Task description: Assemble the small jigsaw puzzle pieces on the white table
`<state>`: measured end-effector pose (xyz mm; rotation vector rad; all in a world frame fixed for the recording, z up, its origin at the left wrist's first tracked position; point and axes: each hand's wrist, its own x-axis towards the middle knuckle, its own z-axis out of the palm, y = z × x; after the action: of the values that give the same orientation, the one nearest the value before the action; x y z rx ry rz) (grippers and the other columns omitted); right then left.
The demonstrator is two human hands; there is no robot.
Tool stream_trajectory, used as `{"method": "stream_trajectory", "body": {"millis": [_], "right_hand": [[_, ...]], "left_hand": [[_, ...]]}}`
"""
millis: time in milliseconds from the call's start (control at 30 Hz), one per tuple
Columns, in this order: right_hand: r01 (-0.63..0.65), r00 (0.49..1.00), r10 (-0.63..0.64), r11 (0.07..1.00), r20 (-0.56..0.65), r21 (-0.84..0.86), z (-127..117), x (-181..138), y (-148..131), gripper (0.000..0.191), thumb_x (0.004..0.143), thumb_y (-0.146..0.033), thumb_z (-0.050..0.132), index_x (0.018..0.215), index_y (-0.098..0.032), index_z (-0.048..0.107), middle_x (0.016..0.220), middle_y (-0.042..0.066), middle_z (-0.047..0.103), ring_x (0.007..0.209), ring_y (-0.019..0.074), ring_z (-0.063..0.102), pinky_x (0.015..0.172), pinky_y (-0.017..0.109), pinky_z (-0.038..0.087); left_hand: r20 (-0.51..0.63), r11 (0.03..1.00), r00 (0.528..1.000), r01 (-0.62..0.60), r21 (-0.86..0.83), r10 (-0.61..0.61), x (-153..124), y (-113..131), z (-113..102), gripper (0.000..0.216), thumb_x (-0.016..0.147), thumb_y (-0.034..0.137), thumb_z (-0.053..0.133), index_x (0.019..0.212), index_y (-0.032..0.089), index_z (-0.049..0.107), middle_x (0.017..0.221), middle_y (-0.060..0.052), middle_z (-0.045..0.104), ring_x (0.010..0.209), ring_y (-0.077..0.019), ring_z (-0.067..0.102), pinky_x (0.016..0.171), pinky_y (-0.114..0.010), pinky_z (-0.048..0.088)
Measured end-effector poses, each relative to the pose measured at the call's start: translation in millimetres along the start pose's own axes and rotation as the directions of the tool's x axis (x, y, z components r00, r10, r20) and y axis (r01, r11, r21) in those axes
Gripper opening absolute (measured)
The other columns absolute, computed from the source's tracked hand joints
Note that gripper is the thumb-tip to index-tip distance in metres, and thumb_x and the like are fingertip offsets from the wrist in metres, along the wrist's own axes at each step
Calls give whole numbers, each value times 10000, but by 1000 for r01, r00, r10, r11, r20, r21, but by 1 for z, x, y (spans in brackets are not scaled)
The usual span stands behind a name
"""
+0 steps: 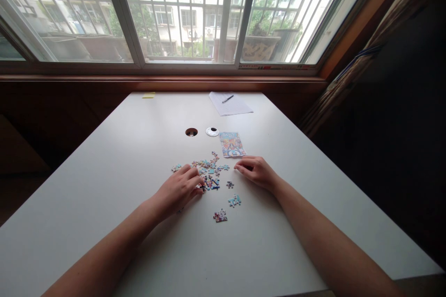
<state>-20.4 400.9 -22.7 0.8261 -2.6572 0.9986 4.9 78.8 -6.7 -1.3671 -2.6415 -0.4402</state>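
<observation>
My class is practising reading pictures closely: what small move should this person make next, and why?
Perhaps the right hand should slide the small dark puzzle bit toward the joined section. The bit lies apart, just right of that section and near the right hand, which shows nothing clearly held; the left hand is already at the section's left edge.

On the white tabletop (pixel 174 260), white paper (pixel 233 108) lay near twelve o'clock with a pen (pixel 228 99) upon it, and a yellow slip (pixel 148 95) at eleven. A round hole (pixel 191 132) opened at nine o'clock from a pierced silvery disc (pixel 210 134). Beyond, a barred window (pixel 137 51) filled twelve o'clock; a gathered curtain (pixel 327 100) hung at two.
</observation>
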Motion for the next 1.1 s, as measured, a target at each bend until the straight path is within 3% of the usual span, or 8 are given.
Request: {"method": "stream_trajectory", "body": {"millis": [667, 1100], "right_hand": [[6, 1000, -6, 1000, -3, 5, -1, 0, -1, 267, 954, -353, 571, 842, -194, 754, 740, 44, 669, 640, 145, 560, 633, 273, 447], [11, 1000, -12, 1000, -22, -6, -1, 0, -4, 259, 958, -341, 568, 839, -199, 749, 725, 34, 650, 629, 141, 549, 622, 272, 436]], "left_hand": [[-38, 999, 999, -37, 38, 38, -1, -2, 3, 136, 971, 248, 593, 1093, 207, 635, 1035, -70, 599, 956, -232, 506, 833, -362, 470], [-10, 988, 987, -157, 3, 158, -8, -14, -15, 211, 994, 243, 529, 1156, 274, 659, 944, -62, 602, 890, -204, 516, 779, -327, 471]]}}
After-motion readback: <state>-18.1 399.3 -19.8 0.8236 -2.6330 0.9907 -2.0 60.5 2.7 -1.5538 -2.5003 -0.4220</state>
